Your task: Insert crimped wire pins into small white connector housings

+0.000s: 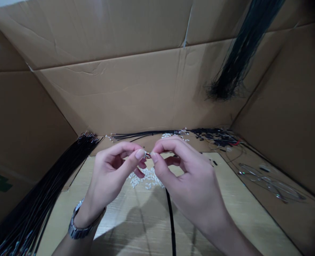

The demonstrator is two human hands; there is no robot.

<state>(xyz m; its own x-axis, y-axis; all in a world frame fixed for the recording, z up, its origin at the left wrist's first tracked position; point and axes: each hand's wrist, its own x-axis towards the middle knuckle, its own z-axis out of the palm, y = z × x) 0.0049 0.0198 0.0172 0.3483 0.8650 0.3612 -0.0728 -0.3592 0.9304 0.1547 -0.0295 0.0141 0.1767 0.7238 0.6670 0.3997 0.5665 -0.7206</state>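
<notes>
My left hand (114, 169), with a metal watch (79, 222) on its wrist, pinches a small white connector (146, 154) between thumb and forefinger. Thin coloured wires (148, 155) run from it into the fingertips of my right hand (186, 170), which is closed in a pinch on them. Below the right hand a black cable (170, 217) hangs towards the front edge of the view; its upper part is hidden by the hand. Beneath both hands, a loose heap of small white connectors (138, 179) lies on the wooden board (221, 209).
Cardboard walls (120, 96) enclose the back and sides. A thick bundle of black cables (47, 185) lies at the left, more cables (138, 135) at the back. Dark strands (234, 67) hang at upper right, above small black pieces (216, 137). Clear coiled wire (272, 183) lies right.
</notes>
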